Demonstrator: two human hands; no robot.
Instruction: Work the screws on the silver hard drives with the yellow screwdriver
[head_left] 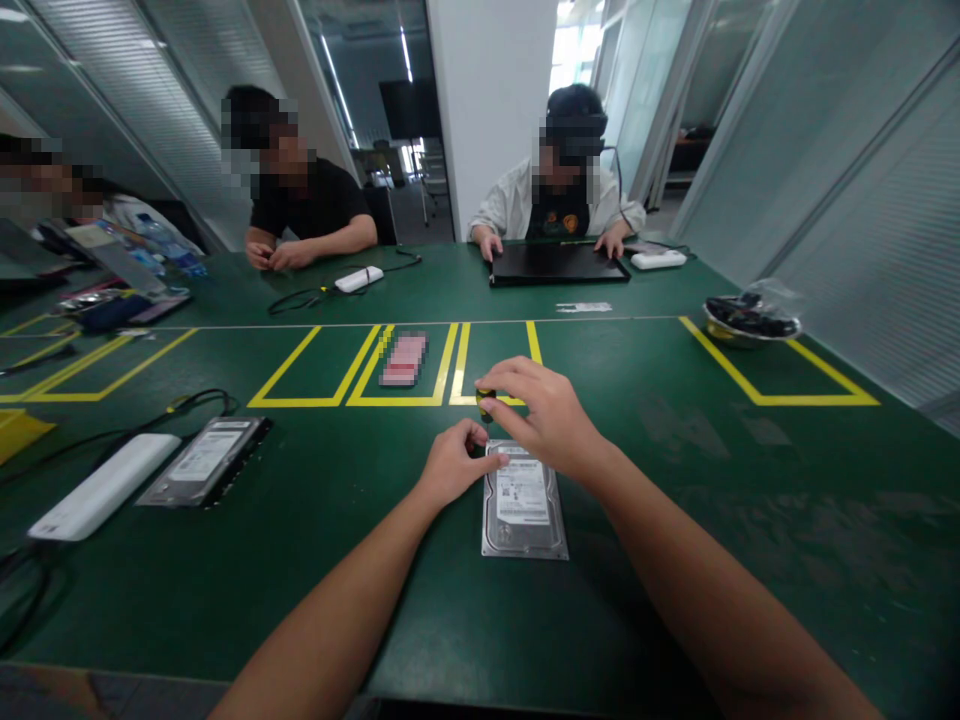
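Observation:
A silver hard drive with a white label lies flat on the green table in front of me. My left hand is closed at its far left corner, thumb over the label's edge and fingers curled by the side. Between the thumb and fingers of my right hand is a stubby screwdriver with a black and yellow handle. It stands roughly upright over that same corner. Whether its tip touches a screw is too small to tell.
Left of me lie a second hard drive and a white power strip with black cables. Yellow tape outlines mark the table. A bowl of dark parts stands right. Across, a person holds a black panel; others sit left.

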